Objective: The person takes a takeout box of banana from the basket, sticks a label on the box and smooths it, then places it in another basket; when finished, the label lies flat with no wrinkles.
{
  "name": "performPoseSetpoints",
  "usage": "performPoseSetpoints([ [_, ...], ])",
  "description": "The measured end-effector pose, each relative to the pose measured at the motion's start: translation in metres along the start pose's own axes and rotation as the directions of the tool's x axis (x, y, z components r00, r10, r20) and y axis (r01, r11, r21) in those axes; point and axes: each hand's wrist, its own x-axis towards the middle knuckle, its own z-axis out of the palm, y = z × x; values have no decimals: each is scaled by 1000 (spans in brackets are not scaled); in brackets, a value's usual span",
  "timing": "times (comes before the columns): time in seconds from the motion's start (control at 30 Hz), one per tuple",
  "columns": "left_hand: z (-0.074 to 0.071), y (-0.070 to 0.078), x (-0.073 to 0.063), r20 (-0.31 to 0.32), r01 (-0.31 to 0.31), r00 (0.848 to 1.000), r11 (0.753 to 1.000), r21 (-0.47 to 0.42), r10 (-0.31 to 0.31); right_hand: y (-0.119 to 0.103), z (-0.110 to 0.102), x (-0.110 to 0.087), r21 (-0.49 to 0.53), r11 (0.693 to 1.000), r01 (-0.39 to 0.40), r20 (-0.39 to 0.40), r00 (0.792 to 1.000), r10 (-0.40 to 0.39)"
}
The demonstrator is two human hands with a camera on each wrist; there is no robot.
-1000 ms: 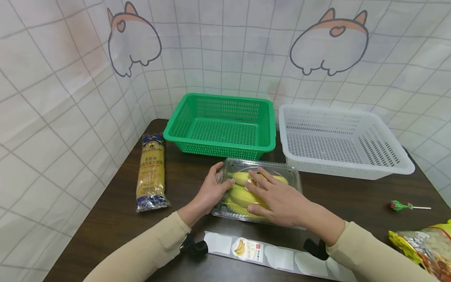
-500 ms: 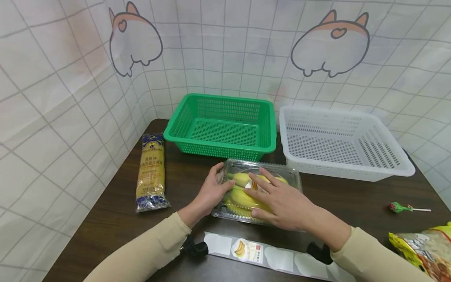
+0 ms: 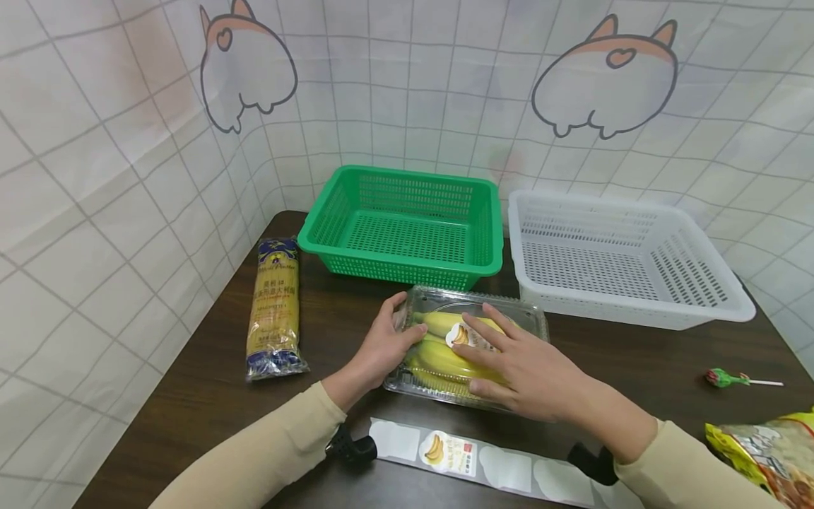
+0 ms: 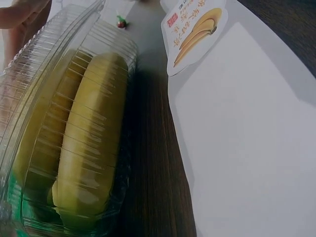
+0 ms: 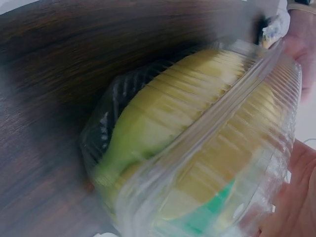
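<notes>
A clear plastic clamshell box of yellow bananas lies closed on the dark wooden table. My left hand holds its left side, thumb on the lid and fingers along the outer edge. With fingers spread and nearly straight, my right hand rests on the lid, on a white banana sticker that is partly hidden beneath it. The bananas show through the ribbed box wall in both wrist views. In front of the box lies a backing strip bearing another banana sticker.
Behind the box stand a green basket and a white basket. A spaghetti packet lies at the left. To the right are a lollipop and a yellow-edged snack bag. A patterned cloth wall closes the back.
My right hand has slid a little to the right across the lid, uncovering more of the sticker. My left hand keeps its hold on the box's left side.
</notes>
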Motion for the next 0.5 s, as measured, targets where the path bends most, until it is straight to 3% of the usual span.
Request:
performPoseSetpoints([
  [0.5,-1,-1,0,13,-8,1000,1000,-10,8,8,0,-17,50,997,-57,-12,998,58],
])
